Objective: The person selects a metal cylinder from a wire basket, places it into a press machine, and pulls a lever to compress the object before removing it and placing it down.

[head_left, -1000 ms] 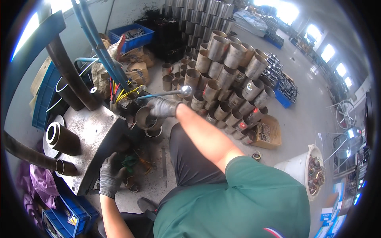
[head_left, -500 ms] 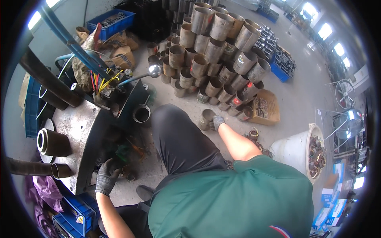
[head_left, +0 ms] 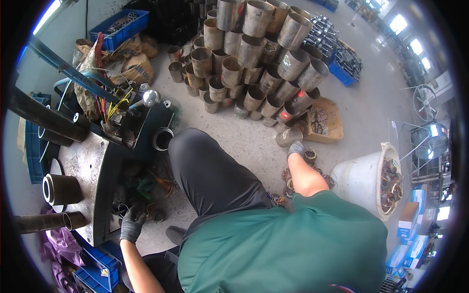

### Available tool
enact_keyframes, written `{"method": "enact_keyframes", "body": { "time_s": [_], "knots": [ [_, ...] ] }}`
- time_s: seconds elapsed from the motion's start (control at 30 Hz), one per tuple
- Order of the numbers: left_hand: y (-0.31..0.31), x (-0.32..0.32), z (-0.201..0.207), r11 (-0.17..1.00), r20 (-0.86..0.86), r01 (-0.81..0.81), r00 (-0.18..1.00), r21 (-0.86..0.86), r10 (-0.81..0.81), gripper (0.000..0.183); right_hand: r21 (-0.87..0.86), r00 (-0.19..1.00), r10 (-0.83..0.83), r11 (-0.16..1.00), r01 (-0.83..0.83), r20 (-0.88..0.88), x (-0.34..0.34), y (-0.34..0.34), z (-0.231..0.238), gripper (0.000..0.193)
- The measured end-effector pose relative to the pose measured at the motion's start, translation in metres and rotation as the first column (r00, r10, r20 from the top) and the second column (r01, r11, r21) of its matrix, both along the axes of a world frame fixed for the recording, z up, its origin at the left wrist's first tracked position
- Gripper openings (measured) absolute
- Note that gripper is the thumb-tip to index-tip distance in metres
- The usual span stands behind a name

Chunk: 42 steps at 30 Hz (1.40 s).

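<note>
My right hand [head_left: 295, 148], in a grey glove, grips the rim of a short, dull metal cylinder [head_left: 289, 137]. The cylinder leans on its side at the foot of the stack of similar metal cylinders [head_left: 251, 51]. Wound copper-coloured coils [head_left: 310, 155] lie on the floor beside that hand. My left hand [head_left: 132, 224], also gloved, hovers by the edge of the steel machine table [head_left: 93, 163]. Its fingers are loosely bent and apart, and nothing shows clearly in them. Dark clutter under the table partly hides the fingertips.
A cardboard box [head_left: 327, 119] of small parts stands right of the stack. Further right is a white tub [head_left: 359, 178] filled with coils. A ball-ended lever [head_left: 151, 98] sticks out from the machine near my knee. Blue crates [head_left: 100, 266] sit at lower left.
My right hand has moved right along the floor with the metal cylinder, which was upright and now tilts over. My left hand has dropped slightly. The view has shifted a little.
</note>
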<state>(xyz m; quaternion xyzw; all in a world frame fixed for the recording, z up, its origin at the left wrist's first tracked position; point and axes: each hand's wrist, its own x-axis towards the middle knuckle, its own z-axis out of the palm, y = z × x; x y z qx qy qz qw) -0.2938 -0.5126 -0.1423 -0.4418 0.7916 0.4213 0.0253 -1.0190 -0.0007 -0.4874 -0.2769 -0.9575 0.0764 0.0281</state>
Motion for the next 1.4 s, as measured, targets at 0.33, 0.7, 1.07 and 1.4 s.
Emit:
{"method": "enact_keyframes", "body": {
  "time_s": [0.33,0.7,1.07,1.4],
  "knots": [
    [0.015,0.018,0.038,0.995,0.111,-0.07,0.991,-0.069,0.077,0.047,-0.562,0.947,-0.178,0.827,-0.004,-0.269,0.016,-0.049,0.096,0.037],
    [0.011,0.014,0.027,0.997,0.056,-0.035,0.998,-0.069,0.039,0.046,-0.984,0.926,-0.377,0.155,0.084,0.02,-0.01,-0.073,0.169,0.038],
    [0.007,-0.002,0.062,0.98,0.012,-0.047,0.999,-0.191,0.05,0.055,-0.991,0.978,-0.163,-0.05,0.127,0.134,0.059,-0.118,0.149,0.054],
    [-0.023,0.026,0.129,0.921,-0.445,-0.366,0.853,-0.134,0.274,0.049,-0.818,0.045,0.999,0.009,-0.574,-0.02,0.115,-0.407,0.264,0.028]
  ]
}}
